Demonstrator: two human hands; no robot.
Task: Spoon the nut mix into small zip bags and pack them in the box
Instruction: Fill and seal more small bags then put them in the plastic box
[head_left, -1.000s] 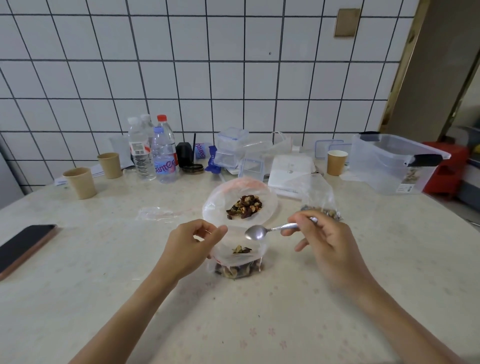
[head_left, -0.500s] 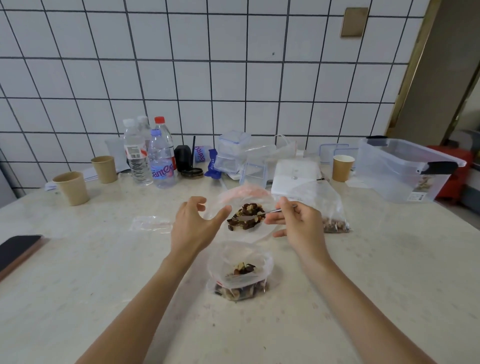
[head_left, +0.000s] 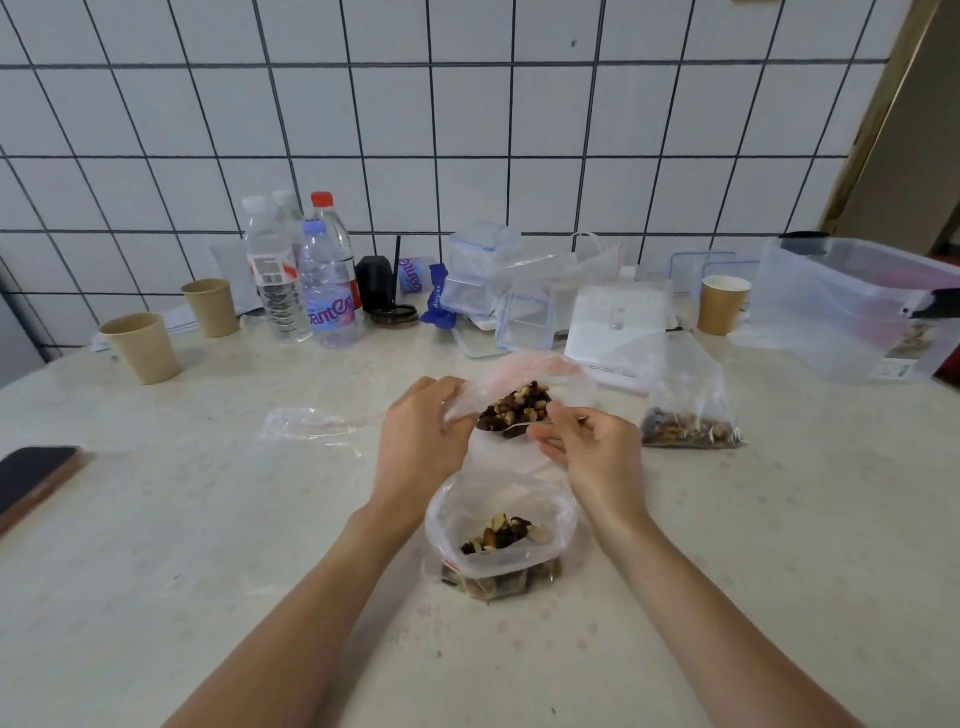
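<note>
Near the middle of the table (head_left: 156, 519), your right hand (head_left: 592, 457) pinches the handle of the spoon (head_left: 511, 429) between curled fingers. Its long axis runs roughly parallel to the table's near edge, bowl pointing toward your left hand (head_left: 421, 441), and the bowl sits at the near side of the nut mix (head_left: 517, 405).

That mix lies heaped in the large clear bag (head_left: 566, 376), whose mouth your left hand holds, fingers curled round the plastic at its left rim. Closer to the near edge, between your forearms, stands the small zip bag (head_left: 498, 535), mouth open and up, with a modest layer of nuts and dried fruit at the bottom. A second filled bag (head_left: 688, 415) lies toward the right edge, and the clear storage box (head_left: 852, 312) sits at the far right corner; you cannot tell from here what it holds. One flat bag (head_left: 311, 423) lies left of your left hand.

Half a second ago your left hand hovered open beside the large bag; now it has closed on it. A second ago the spoon hung bare over the small bag, and your left hand was holding that bag instead.
</note>
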